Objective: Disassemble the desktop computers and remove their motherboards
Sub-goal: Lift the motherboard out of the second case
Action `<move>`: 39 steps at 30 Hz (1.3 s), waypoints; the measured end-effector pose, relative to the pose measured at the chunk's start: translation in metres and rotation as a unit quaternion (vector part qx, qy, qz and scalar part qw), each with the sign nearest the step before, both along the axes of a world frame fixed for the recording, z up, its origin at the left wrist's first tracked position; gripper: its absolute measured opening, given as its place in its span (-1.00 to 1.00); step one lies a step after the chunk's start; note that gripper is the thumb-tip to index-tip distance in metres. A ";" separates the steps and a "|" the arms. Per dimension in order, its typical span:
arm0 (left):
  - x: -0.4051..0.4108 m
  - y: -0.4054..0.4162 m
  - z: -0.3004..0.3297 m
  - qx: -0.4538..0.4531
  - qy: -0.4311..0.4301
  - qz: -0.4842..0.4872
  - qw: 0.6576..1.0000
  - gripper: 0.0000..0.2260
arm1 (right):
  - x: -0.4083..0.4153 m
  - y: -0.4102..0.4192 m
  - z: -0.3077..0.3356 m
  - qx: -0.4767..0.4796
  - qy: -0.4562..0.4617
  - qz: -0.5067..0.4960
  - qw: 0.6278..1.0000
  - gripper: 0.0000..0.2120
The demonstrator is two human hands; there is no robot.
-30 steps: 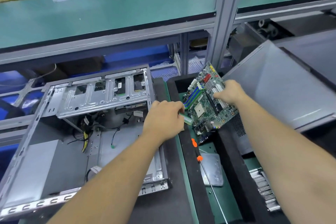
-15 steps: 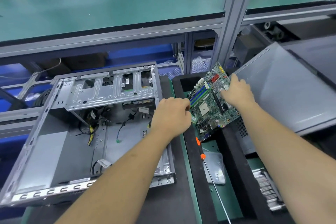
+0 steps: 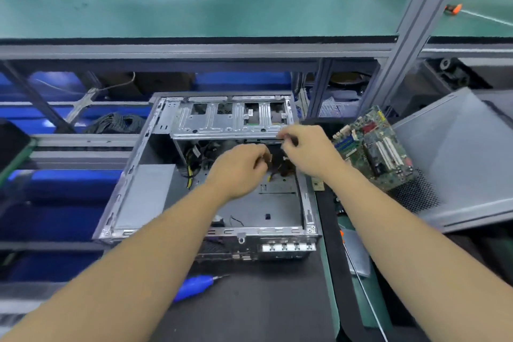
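The blue screwdriver (image 3: 194, 287) lies on the black mat of the table (image 3: 249, 300), well below the fingers and touching neither hand.

Next is the open metal computer case (image 3: 133, 197). It looks heavy and stiff, with thin edges that could be sharp. I think it is best held by its thick outer frame.

The left hand (image 3: 238, 172) is inside the case. Its fingers (image 3: 259, 159) are curled in, close to some dark wires (image 3: 280, 166) just to their right. The picture is blurry there, so I cannot tell if they hold anything.

The right hand (image 3: 308, 150) is just beside it. Its fingers (image 3: 288, 136) seem to pinch something small and dark at the edge of the silver drive tray (image 3: 222, 122), which lies just above them. I cannot tell what it is. Wires are soft and bendy, so I would pull on the plug, not the cord.

To the right of the fingers, out of the case, the green motherboard (image 3: 374, 147) leans on a grey side panel (image 3: 455, 158). It looks light, thin and easy to break. Hold it by its bare edges, not the little parts.
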State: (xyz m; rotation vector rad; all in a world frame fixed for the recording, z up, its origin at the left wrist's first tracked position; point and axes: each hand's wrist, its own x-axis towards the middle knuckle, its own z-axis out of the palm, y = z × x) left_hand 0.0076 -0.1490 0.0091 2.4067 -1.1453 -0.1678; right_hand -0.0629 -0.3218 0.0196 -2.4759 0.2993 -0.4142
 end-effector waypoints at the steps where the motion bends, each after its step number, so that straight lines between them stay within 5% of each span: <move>1: 0.008 0.017 0.001 0.015 -0.002 0.007 1.000 -0.84 | 0.002 0.018 0.002 0.028 0.026 0.043 0.998 -0.77; 5: 0.018 0.077 -0.001 0.161 -0.002 -0.002 0.987 -0.92 | 0.004 0.087 0.002 0.107 0.205 0.196 0.953 -0.91; 7: 0.012 0.097 -0.008 0.206 -0.005 -0.009 0.979 -0.92 | 0.000 0.114 -0.004 0.056 0.267 0.233 0.933 -0.78; 11: -0.004 0.113 -0.019 0.129 -0.024 0.067 0.989 -0.80 | -0.021 0.138 -0.012 -0.032 0.323 0.166 0.931 -0.43; 18: -0.017 0.114 -0.022 0.000 -0.161 0.070 0.984 -0.85 | -0.054 0.156 -0.038 -0.249 0.163 -0.002 0.955 -0.44; 24: -0.008 0.105 -0.026 0.026 -0.158 0.068 0.985 -0.84 | -0.040 0.146 -0.037 -0.212 0.191 -0.004 0.959 -0.51; 28: -0.005 0.104 -0.030 0.044 -0.118 0.073 0.989 -0.83 | -0.026 0.138 -0.023 -0.037 0.293 0.018 0.955 -0.63; 31: -0.006 0.105 -0.028 0.045 -0.106 0.083 0.990 -0.84 | -0.020 0.135 -0.020 0.027 0.239 -0.026 0.970 -0.69; 39: -0.066 0.141 -0.037 -0.047 -0.183 0.026 0.982 -0.57 | -0.065 0.186 -0.022 -0.178 0.055 -0.108 0.976 -0.68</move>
